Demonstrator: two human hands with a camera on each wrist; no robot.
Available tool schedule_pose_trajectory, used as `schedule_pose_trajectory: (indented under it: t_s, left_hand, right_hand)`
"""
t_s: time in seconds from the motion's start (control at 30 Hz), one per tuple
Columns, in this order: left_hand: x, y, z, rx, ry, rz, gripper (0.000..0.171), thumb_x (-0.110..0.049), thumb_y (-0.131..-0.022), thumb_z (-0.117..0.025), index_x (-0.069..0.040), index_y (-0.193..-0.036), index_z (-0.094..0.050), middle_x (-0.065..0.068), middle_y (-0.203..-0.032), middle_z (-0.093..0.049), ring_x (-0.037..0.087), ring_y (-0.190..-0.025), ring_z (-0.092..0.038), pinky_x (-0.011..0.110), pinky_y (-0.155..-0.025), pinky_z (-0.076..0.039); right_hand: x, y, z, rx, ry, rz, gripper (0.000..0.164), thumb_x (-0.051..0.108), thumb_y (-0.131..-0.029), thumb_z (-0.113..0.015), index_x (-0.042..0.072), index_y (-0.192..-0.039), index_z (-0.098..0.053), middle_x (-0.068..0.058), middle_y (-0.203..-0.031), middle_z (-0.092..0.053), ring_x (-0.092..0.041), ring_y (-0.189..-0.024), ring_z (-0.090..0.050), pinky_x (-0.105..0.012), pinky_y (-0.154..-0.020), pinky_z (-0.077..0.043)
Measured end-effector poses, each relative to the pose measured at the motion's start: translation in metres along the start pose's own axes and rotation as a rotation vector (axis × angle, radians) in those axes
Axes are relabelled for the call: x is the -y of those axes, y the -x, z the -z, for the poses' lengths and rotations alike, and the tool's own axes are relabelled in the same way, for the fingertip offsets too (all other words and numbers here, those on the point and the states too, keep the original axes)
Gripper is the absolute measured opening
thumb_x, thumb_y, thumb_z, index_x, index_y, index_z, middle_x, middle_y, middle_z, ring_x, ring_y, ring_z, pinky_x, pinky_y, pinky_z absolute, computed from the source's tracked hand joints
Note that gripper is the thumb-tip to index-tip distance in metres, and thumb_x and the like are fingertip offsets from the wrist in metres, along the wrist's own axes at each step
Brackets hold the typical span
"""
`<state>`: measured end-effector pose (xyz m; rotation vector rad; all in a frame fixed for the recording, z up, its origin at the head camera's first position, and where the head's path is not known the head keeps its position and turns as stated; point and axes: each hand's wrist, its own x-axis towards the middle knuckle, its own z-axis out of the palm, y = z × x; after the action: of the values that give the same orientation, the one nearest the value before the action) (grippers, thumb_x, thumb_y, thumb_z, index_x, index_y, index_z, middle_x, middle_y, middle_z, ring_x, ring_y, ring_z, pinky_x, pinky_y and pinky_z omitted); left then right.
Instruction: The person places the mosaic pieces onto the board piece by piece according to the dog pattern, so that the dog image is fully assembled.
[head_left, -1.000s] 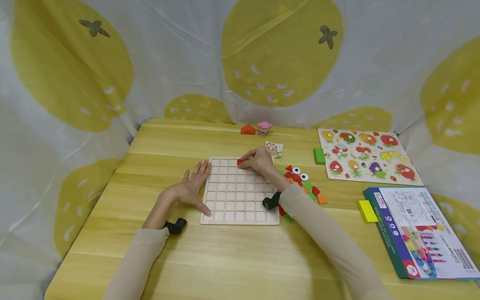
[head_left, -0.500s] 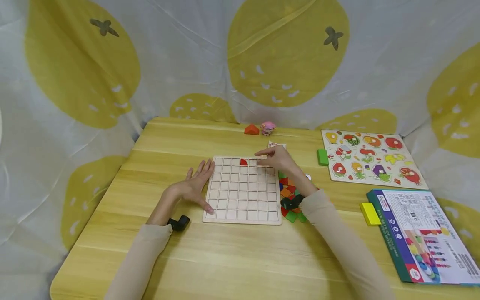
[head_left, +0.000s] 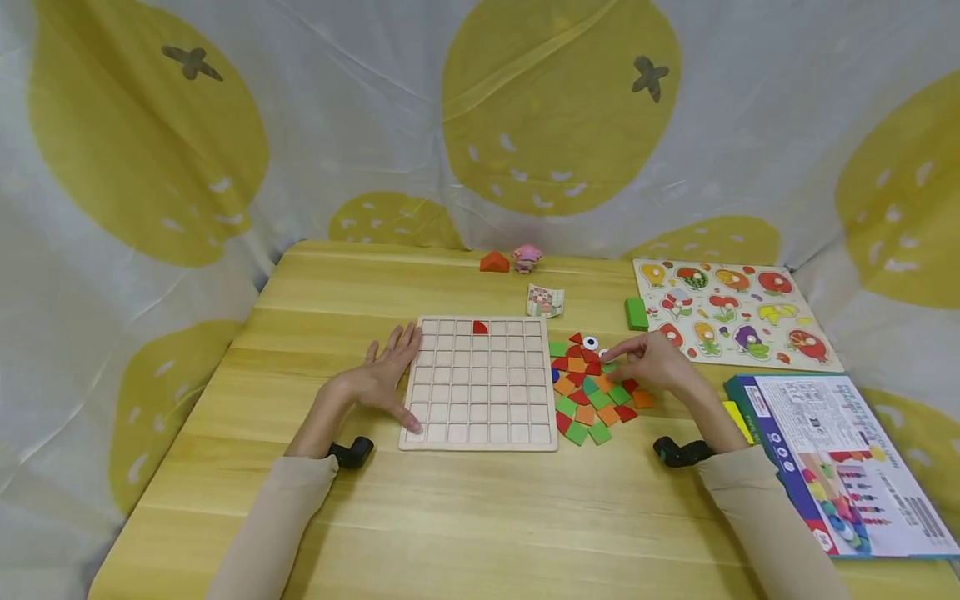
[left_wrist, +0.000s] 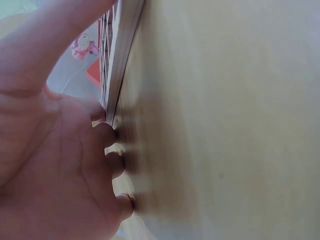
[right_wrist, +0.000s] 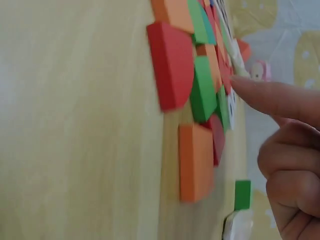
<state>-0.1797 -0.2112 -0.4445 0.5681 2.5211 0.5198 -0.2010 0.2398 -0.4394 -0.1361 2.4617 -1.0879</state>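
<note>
Grid board point(head_left: 478, 375) lies on bench point(head_left: 480, 517), red quarter-round tile point(head_left: 480, 328) in far row. Left hand point(head_left: 378, 383): fingers spread along board's left edge, holding nothing. Right hand point(head_left: 654, 363): index extended, other fingers curled, nothing held, at loose tiles point(head_left: 599, 399) right of board; contact unclear.

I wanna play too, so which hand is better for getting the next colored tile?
Probably the right hand: it's at the pile of colored tiles, gripping none. The left hand rests at the left edge of the wooden grid board, across the board from that pile.
</note>
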Motion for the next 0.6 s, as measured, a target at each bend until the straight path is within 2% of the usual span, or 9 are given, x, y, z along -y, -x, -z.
schedule_pose_trajectory:
  t_s: [0.13, 0.37, 0.47, 0.6]
  left_hand:
    - [0.002, 0.001, 0.000, 0.000, 0.006, -0.003, 0.154, -0.057, -0.052, -0.088, -0.007, -0.153, 0.017, 0.015, -0.159, 0.026, 0.036, -0.148, 0.022, 0.066, -0.115, 0.012]
    - [0.001, -0.001, 0.001, -0.009, -0.012, -0.017, 0.153, -0.058, -0.052, -0.087, -0.007, -0.153, 0.015, 0.015, -0.160, 0.024, 0.037, -0.148, 0.020, 0.066, -0.115, 0.010]
    - [0.001, -0.001, 0.000, -0.007, -0.021, -0.021, 0.153, -0.058, -0.052, -0.087, -0.006, -0.153, 0.015, 0.016, -0.160, 0.024, 0.038, -0.148, 0.020, 0.067, -0.115, 0.009]
    - [0.002, 0.000, 0.000, -0.008, -0.016, -0.015, 0.153, -0.058, -0.052, -0.087, -0.006, -0.153, 0.016, 0.016, -0.160, 0.024, 0.037, -0.148, 0.021, 0.067, -0.115, 0.010]
  right_hand:
    - [-0.007, 0.001, 0.001, 0.073, 0.005, 0.029, 0.028, 0.016, -0.080, -0.078, 0.011, -0.107, -0.075, 0.005, -0.053, -0.031, -0.012, -0.051, -0.028, -0.027, -0.049, -0.024]
    - [-0.009, -0.007, 0.000, 0.094, -0.055, 0.014, 0.027, 0.020, -0.074, -0.083, 0.007, -0.096, -0.076, 0.005, -0.052, -0.042, -0.010, -0.049, -0.030, -0.027, -0.050, -0.026]
    - [-0.011, -0.009, 0.000, 0.085, -0.066, -0.002, 0.028, 0.022, -0.073, -0.084, 0.006, -0.094, -0.076, 0.005, -0.053, -0.044, -0.010, -0.049, -0.032, -0.027, -0.051, -0.027]
    - [-0.014, -0.013, 0.000, 0.029, -0.065, -0.003, 0.031, 0.026, -0.072, -0.085, 0.007, -0.095, -0.076, 0.007, -0.053, -0.040, -0.010, -0.051, -0.031, -0.028, -0.052, -0.027]
